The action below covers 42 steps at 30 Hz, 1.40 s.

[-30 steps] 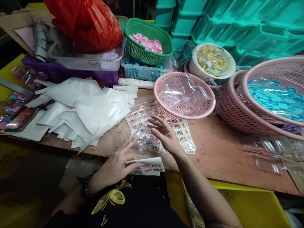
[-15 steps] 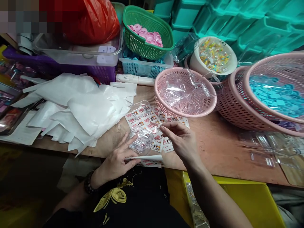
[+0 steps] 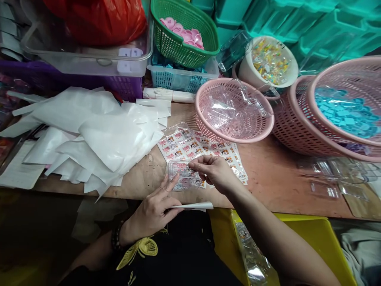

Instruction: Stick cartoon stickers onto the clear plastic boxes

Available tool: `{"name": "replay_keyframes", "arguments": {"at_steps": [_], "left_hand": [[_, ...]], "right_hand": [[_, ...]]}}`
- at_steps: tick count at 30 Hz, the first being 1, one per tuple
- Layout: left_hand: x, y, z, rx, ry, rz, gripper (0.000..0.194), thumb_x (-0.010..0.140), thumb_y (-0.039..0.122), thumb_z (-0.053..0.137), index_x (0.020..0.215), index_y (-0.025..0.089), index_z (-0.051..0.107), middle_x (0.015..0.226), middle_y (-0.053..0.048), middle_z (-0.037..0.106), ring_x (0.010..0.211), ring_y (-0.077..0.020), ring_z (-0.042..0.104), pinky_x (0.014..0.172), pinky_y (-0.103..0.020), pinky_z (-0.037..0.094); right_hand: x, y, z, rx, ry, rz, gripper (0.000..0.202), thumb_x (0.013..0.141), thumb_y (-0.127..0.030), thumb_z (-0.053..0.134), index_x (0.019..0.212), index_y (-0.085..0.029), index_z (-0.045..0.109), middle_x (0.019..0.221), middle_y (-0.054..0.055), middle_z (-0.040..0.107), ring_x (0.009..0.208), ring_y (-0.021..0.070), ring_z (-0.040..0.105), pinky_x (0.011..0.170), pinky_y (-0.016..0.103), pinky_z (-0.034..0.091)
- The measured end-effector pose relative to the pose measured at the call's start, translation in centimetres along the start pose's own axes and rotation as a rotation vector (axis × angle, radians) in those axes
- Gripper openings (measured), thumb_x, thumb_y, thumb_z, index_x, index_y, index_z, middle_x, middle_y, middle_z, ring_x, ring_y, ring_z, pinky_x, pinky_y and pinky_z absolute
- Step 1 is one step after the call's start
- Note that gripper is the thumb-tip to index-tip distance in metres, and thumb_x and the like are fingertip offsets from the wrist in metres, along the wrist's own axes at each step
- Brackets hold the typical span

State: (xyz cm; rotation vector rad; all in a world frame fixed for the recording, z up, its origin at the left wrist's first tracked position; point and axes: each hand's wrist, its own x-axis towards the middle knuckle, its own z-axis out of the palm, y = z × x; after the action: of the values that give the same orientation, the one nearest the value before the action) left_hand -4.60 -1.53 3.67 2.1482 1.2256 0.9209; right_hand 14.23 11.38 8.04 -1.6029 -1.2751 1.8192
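Right hand (image 3: 214,171) shifts left onto clear plastic case (image 3: 177,167), fingertips (image 3: 193,165) pinched at its right edge, hold unclear; left hand (image 3: 157,204) pinches sticker sheet (image 3: 196,205), forefinger on case.

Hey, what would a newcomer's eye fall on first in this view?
Probably the bright red bag in a clear bin at the upper left, and the turquoise bins stacked at the upper right. Next, the heap of white sheets left of centre. In the middle, the right hand works at a clear plastic case, while the left hand holds a folded sheet.
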Motion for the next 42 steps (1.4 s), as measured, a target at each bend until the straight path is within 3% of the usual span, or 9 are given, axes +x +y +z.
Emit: {"name": "replay_keyframes", "arguments": {"at_steps": [5, 13, 23, 30, 36, 40, 42], "left_hand": [[-0.3, -0.3, 0.3, 0.011, 0.001, -0.004, 0.008, 0.092, 0.016, 0.063, 0.087, 0.019, 0.069, 0.155, -0.014, 0.048, 0.139, -0.0326, 0.051, 0.116, -0.047, 0.046], [-0.2, -0.2, 0.1, -0.020, 0.008, 0.014, 0.007, 0.092, 0.017, 0.064, 0.088, 0.019, 0.070, 0.152, -0.016, 0.051, 0.136, -0.0311, 0.055, 0.118, -0.048, 0.042], [-0.5, -0.3, 0.4, -0.011, -0.011, 0.005, 0.007, 0.091, 0.017, 0.065, 0.089, 0.020, 0.071, 0.151, -0.013, 0.053, 0.137, -0.0320, 0.054, 0.119, -0.051, 0.042], [-0.2, 0.0, 0.1, 0.181, 0.046, 0.005, 0.008, 0.091, 0.021, 0.067, 0.085, 0.021, 0.073, 0.150, -0.012, 0.056, 0.153, -0.0422, 0.021, 0.116, -0.071, 0.034], [1.1, -0.5, 0.4, 0.186, -0.022, 0.085, 0.009, 0.092, 0.020, 0.064, 0.089, 0.017, 0.072, 0.163, -0.017, 0.035, 0.150, -0.0386, 0.033, 0.117, -0.058, 0.042], [1.4, -1.1, 0.7, 0.214, -0.045, 0.059, 0.009, 0.092, 0.013, 0.062, 0.087, 0.015, 0.070, 0.160, -0.018, 0.040, 0.148, -0.0363, 0.038, 0.117, -0.055, 0.043], [1.3, -1.2, 0.9, 0.226, -0.046, 0.053, 0.011, 0.092, 0.011, 0.060, 0.087, 0.015, 0.070, 0.159, -0.018, 0.042, 0.149, -0.0348, 0.038, 0.118, -0.054, 0.042]], "right_hand": [[0.8, 0.0, 0.2, -0.065, -0.013, 0.002, 0.044, 0.053, -0.053, 0.090, 0.062, -0.017, 0.066, 0.044, -0.006, 0.051, 0.039, 0.0048, 0.032, 0.039, 0.023, 0.018], [0.9, 0.1, 0.2, -0.086, -0.039, -0.013, 0.044, 0.054, -0.055, 0.089, 0.063, -0.017, 0.068, 0.043, -0.006, 0.051, 0.038, 0.0044, 0.028, 0.038, 0.024, 0.017], [0.7, 0.2, 0.4, -0.180, -0.009, -0.067, 0.042, 0.059, -0.055, 0.086, 0.065, -0.017, 0.069, 0.057, 0.000, 0.064, 0.049, 0.0088, 0.046, 0.046, 0.024, 0.033], [-0.1, 0.1, 1.2, -0.453, 0.078, -0.227, 0.031, 0.076, -0.046, 0.074, 0.067, -0.017, 0.067, 0.058, -0.002, 0.059, 0.053, 0.0112, 0.048, 0.053, 0.027, 0.036], [-0.5, 0.7, 2.0, -0.634, 0.189, -0.328, 0.019, 0.082, -0.030, 0.071, 0.069, -0.020, 0.061, 0.067, 0.001, 0.065, 0.060, 0.0146, 0.057, 0.059, 0.027, 0.040], [-0.5, 1.3, 2.1, -0.829, 0.231, -0.382, 0.013, 0.085, -0.030, 0.071, 0.081, -0.020, 0.064, 0.073, 0.004, 0.070, 0.066, 0.0190, 0.063, 0.063, 0.029, 0.043], [-0.3, 1.8, 1.8, -0.917, 0.262, -0.397, 0.019, 0.088, -0.037, 0.069, 0.096, -0.019, 0.066, 0.073, 0.006, 0.070, 0.067, 0.0219, 0.064, 0.065, 0.032, 0.045]]}}
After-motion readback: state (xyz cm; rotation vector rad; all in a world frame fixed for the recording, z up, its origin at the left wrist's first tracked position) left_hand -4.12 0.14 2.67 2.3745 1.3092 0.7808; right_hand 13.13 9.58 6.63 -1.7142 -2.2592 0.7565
